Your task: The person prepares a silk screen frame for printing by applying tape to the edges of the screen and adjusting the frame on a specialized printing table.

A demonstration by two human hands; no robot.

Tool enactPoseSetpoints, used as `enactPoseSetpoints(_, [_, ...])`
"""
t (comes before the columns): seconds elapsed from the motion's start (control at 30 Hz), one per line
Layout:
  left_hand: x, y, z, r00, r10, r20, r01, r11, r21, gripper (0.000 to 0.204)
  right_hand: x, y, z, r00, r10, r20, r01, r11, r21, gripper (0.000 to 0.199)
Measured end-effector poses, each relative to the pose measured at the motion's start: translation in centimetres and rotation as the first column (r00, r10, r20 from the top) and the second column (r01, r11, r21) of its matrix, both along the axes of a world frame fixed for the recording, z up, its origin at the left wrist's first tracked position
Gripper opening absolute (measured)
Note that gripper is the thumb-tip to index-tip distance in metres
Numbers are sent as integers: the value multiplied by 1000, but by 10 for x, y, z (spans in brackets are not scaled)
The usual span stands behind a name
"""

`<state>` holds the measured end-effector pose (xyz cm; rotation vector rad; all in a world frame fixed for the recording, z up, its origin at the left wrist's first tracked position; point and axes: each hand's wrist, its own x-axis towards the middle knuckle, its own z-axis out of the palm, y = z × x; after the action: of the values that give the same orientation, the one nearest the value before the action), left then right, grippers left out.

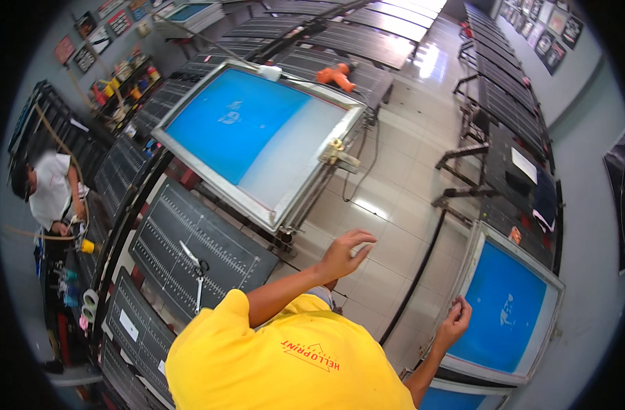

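A blue-meshed printing screen in a pale metal frame stood under the right hand, whose curled fingers gripped its left frame edge. It looked rigid and fairly light, with taut, easily damaged mesh, so best held by the frame. The left hand hovered half-open, empty, over the floor. Two such screens showed fully; the second lay beyond the left hand, scissors to its left.
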<state>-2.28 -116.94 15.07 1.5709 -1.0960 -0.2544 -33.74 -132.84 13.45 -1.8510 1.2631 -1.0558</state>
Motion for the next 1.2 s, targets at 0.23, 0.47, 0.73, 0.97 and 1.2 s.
enactPoseSetpoints(0.23, [69, 111, 20, 860, 456, -228, -494, 856, -154, 15, 144, 12, 20, 874, 481, -66, -485, 872, -66, 18])
enactPoseSetpoints(0.47, [132, 172, 6, 530, 843, -93, -848, 526, -67, 32, 308, -1, 67, 653, 754, -70, -742, 619, -258, 15])
enactPoseSetpoints(0.73, [161, 172, -54, 463, 788, -407, -837, 539, 92, 76, 497, -56, 76, 502, 845, -186, -853, 448, -266, 21])
enactPoseSetpoints(0.97, [165, 132, -21, 369, 865, -341, -903, 420, 88, 85, 618, -136, 39, 564, 519, -642, -825, 379, -419, 38])
enactPoseSetpoints(1.2, [170, 122, -23, 227, 931, -286, -963, 258, 73, 69, 644, -159, 16, 453, 629, -632, -885, 401, -235, 43])
